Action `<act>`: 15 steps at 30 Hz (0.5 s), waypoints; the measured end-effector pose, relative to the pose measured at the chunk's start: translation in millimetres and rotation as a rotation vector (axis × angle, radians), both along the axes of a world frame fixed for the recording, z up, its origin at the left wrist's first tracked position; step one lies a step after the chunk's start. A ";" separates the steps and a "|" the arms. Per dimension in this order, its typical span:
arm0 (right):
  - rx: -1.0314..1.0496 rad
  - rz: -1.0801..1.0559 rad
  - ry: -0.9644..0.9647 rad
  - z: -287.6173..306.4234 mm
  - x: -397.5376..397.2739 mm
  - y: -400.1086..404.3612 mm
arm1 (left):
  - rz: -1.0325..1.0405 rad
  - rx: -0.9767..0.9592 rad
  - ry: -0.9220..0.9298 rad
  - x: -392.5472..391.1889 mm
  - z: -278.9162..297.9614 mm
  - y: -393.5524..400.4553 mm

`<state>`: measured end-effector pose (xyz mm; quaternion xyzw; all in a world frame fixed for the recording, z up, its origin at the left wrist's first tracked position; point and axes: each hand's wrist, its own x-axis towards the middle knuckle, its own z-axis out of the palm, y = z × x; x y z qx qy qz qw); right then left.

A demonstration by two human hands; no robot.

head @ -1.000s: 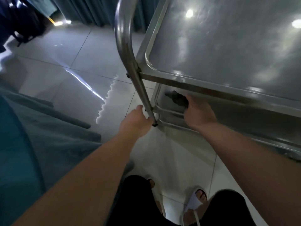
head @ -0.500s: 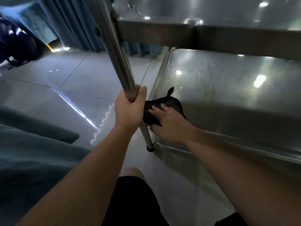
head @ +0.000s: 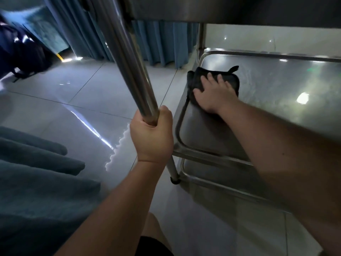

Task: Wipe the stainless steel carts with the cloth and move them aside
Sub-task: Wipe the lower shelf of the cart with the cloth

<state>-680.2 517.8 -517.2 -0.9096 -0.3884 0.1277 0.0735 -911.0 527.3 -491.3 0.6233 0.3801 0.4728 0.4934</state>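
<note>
The stainless steel cart [head: 276,100] stood on a pale tiled floor [head: 77,100], seen from low down so that its upper shelf [head: 203,8] ran across the top of the view and its middle shelf [head: 287,93] lay open below it. A black cloth [head: 215,78] lay flat on the near left corner of that middle shelf, just inside the raised rim. The right hand [head: 215,95] rested on top of the cloth with its fingers straight and spread, palm down, pressing it against the steel rather than gripping it. The left hand [head: 152,133] was wrapped tight around the cart's slanted upright post [head: 129,63], fingers and thumb curled fully about the tube, just left of the shelf corner. A lower shelf [head: 221,174] showed beneath. Blue curtains [head: 162,43] hung behind the cart, and teal fabric [head: 33,182] filled the lower left
</note>
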 end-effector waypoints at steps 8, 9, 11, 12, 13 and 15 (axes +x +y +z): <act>0.068 0.573 0.085 -0.9 -83.6 -89.2 | 0.051 0.050 -0.047 1.6 0.6 1.5; 0.054 0.619 0.110 -0.7 -81.3 -99.8 | 0.046 0.060 -0.043 2.2 0.7 1.2; 0.034 0.624 0.073 1.6 -60.6 -97.1 | 0.049 0.055 -0.052 1.6 0.9 0.5; 0.037 0.572 0.028 2.6 -44.8 -86.9 | 0.049 0.051 -0.058 1.3 1.1 0.5; 0.036 0.491 -0.015 2.6 -27.3 -72.8 | 0.042 0.050 -0.063 0.9 0.8 0.4; 0.017 0.313 -0.047 1.3 7.4 -38.7 | 0.030 0.063 -0.071 0.1 -0.9 1.0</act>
